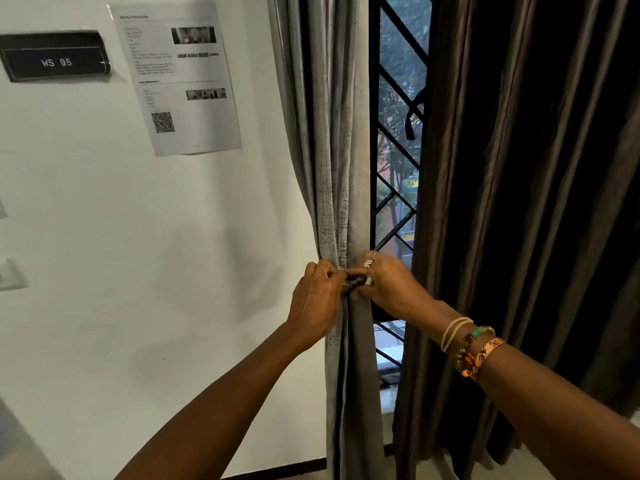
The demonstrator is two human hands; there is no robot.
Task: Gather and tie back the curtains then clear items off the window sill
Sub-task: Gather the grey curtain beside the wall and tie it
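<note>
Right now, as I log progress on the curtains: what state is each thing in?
grey curtain: gathered into a bunch.
dark curtain: hanging loose, untied.
tie: held between both hands, against the grey curtain.
left hand: pinches the tie.
right hand: pinches the tie.

Worn at the wrist of my right hand (391,285), far to near: two cream bands (453,330), a bracelet (479,331) of green and dark beads, an orange patterned cloth band (485,355), knotted underneath. Silver rings (368,262) on its fingers (377,263). My left forearm (214,403) and right forearm (554,403) are uncovered.
</note>
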